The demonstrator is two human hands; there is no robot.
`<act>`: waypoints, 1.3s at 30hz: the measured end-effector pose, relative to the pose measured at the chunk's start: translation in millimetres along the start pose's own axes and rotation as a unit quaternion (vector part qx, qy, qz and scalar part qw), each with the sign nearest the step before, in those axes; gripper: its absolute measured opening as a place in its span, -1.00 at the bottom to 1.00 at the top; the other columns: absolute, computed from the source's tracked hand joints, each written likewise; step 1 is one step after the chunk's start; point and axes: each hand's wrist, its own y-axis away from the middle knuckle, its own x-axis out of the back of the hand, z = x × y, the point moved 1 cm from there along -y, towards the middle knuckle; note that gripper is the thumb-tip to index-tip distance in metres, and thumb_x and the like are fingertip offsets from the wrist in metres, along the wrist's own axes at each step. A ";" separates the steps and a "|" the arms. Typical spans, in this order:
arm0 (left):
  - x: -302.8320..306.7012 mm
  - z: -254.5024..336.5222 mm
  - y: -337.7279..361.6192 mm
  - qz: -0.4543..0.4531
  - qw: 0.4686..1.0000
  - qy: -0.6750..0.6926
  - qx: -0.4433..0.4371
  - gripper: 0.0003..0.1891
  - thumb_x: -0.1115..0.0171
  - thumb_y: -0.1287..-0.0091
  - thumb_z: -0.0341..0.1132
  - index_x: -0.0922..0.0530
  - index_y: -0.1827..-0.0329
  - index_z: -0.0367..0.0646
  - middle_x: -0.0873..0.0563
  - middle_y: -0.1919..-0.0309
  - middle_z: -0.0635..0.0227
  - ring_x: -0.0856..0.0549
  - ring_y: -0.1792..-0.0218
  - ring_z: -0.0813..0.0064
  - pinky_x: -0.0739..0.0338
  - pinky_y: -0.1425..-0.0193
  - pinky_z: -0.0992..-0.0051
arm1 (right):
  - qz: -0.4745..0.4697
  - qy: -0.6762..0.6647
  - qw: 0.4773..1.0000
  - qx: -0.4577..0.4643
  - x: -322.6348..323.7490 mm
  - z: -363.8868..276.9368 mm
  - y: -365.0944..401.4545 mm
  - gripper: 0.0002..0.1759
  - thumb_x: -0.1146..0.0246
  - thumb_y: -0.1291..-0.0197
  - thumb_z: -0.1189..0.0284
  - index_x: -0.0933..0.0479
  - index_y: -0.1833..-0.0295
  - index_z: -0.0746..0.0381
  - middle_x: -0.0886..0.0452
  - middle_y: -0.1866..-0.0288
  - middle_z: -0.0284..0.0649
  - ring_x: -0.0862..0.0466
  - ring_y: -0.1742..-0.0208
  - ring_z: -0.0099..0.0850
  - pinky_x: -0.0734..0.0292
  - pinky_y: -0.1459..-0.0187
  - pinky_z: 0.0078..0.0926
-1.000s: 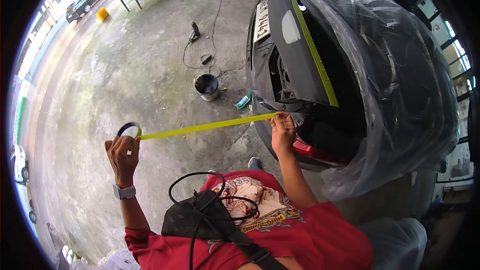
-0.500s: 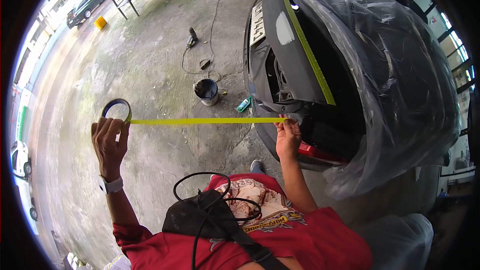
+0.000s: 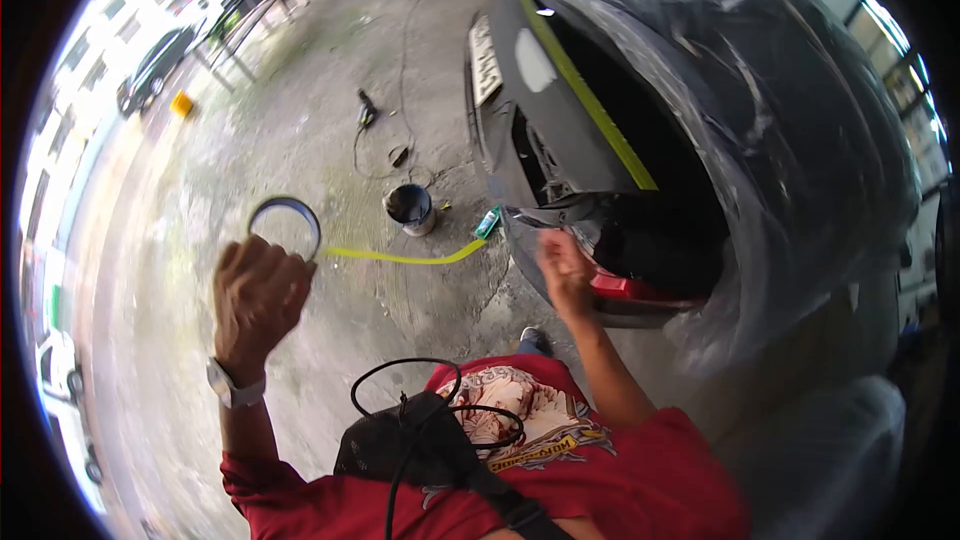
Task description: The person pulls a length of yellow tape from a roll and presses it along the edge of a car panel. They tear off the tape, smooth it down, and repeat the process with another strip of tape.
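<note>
My left hand (image 3: 262,290) is closed on a roll of yellow tape, whose ring (image 3: 312,218) stands up above the knuckles. A loose yellow strip (image 3: 400,259) runs right from the roll, and its free end curves upward near a green bottle (image 3: 487,223). My right hand (image 3: 565,268) is beside the rear corner of a dark grey car (image 3: 590,155), apart from the strip; its fingers are blurred. Another yellow-green strip (image 3: 590,100) lies along the edge of the car's rear lid.
Clear plastic sheeting (image 3: 780,130) covers much of the car. On the concrete floor are a dark bucket (image 3: 411,210), a black corded tool (image 3: 366,110) and its cable. A yellow container (image 3: 181,104) and a parked car (image 3: 155,70) are at the upper left.
The strip, earlier taut between both hands, has left my right hand and now hangs curved. My left hand has moved right with the roll. The view has shifted slightly.
</note>
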 end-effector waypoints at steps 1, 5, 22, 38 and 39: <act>-4.6 6.5 -7.4 -0.022 0.999 0.013 -0.024 -0.75 -0.48 -0.14 -0.40 -0.49 0.50 -0.08 -0.49 0.55 0.38 -0.52 0.39 0.31 -0.35 0.26 0.28 | -0.048 0.030 0.998 0.018 -16.6 -26.9 -4.2 -0.61 -0.32 -0.45 0.31 -0.51 -0.29 0.18 -0.58 -0.17 -0.30 -0.57 -0.18 -0.46 -0.46 -0.29 -0.40; -21.4 39.0 -39.1 -0.071 0.990 0.072 -0.102 -0.71 -0.51 -0.10 -0.38 -0.47 0.54 -0.07 -0.47 0.58 0.39 -0.52 0.42 0.32 -0.34 0.28 0.28 | -0.159 0.090 0.970 0.164 -72.5 -85.6 -18.4 -0.45 -0.45 -0.31 0.19 -0.53 -0.31 0.18 -0.54 -0.27 -0.16 -0.52 -0.35 -0.25 -0.34 -0.44 -0.26; -53.1 121.2 -116.0 -0.065 0.990 0.101 -0.070 -0.55 -0.69 0.10 -0.15 -0.44 0.65 -0.02 -0.49 0.67 0.47 -0.51 0.51 0.36 -0.33 0.36 0.31 | -0.138 0.029 0.945 0.295 -18.3 -133.7 -27.0 -0.84 -0.44 -0.24 0.53 -0.63 0.10 0.21 -0.64 0.18 -0.24 -0.63 0.11 -0.22 -0.48 0.07 -0.28; -218.2 48.2 217.4 0.141 0.690 0.240 0.669 -0.47 -0.25 -0.54 -0.11 -0.38 0.65 -0.11 -0.34 0.66 0.53 -0.26 0.56 0.66 -0.14 0.47 0.42 | -0.262 -0.129 0.927 0.235 51.6 -223.6 -69.8 -0.83 -0.41 -0.20 0.61 -0.67 0.08 0.25 -0.62 0.24 -0.22 -0.64 0.17 -0.27 -0.58 0.05 -0.22; -239.4 66.0 256.9 0.063 0.708 0.213 0.670 -0.46 -0.24 -0.53 -0.05 -0.46 0.62 -0.20 -0.45 0.67 0.40 -0.37 0.58 0.55 -0.23 0.46 0.34 | -0.291 -0.209 0.903 0.237 57.2 -241.2 -68.5 -0.83 -0.39 -0.25 0.58 -0.69 0.04 0.24 -0.63 0.23 -0.24 -0.64 0.18 -0.28 -0.61 0.01 -0.16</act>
